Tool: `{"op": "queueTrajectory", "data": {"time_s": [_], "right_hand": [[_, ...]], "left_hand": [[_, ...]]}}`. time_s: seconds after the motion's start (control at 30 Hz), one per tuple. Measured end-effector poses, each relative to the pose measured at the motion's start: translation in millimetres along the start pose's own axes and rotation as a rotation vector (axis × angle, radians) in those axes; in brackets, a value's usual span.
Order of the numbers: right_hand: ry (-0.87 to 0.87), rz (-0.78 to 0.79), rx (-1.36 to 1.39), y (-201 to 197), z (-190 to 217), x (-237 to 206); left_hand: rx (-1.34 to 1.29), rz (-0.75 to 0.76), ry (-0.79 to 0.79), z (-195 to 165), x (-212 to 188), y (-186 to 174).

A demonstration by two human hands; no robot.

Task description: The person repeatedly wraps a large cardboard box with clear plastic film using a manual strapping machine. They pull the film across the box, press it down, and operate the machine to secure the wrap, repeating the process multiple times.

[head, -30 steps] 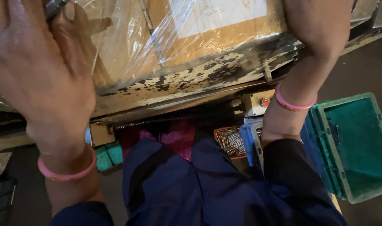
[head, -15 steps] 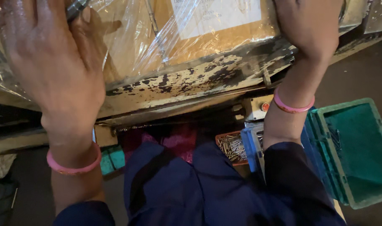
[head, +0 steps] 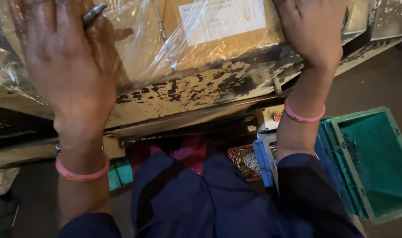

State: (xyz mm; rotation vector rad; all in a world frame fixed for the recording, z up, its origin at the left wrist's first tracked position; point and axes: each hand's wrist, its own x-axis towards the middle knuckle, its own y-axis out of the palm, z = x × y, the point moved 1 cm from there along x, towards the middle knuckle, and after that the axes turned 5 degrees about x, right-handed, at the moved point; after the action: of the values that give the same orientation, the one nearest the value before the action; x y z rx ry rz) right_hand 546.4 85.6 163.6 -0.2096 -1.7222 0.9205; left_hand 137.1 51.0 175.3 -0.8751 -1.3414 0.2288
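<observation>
A brown cardboard box (head: 218,31) wrapped in clear plastic film (head: 165,48) lies on a worn, chipped metal bench (head: 201,90). My left hand (head: 64,66) presses flat on the film at the left, with a small dark metal tool (head: 94,13) sticking out between thumb and fingers. My right hand (head: 313,33) rests palm down on the box's right end, at the bench edge. Both wrists wear pink bands. A white label (head: 225,17) sits on the box top.
A green plastic crate (head: 372,163) stands on the floor at the right, next to a blue crate (head: 265,161). A small tray of metal nails (head: 245,161) sits under the bench. A grey control box with a red button (head: 276,117) hangs below the bench edge.
The view has drifted slightly, so the hands and box sit a little lower and further right in the picture. Both hands stay pressed on the wrapped box.
</observation>
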Motion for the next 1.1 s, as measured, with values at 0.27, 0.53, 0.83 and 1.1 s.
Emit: {"op": "queueTrajectory", "data": {"time_s": [0.27,0.53,0.83,1.1], "right_hand": [[0.018,0.050,-0.014,-15,20,17],[0.100,0.091,0.003,-24,33,14],[0.238,-0.034,-0.001,-17,69,-31],[0.325,-0.246,0.645,-2,127,-96]], "left_hand": [[-0.129,0.048,-0.076,-11,14,-9],[-0.016,0.040,-0.035,-8,6,-3],[-0.009,0.011,-0.008,-43,-4,19],[-0.398,0.044,0.142,-128,-20,15]]}}
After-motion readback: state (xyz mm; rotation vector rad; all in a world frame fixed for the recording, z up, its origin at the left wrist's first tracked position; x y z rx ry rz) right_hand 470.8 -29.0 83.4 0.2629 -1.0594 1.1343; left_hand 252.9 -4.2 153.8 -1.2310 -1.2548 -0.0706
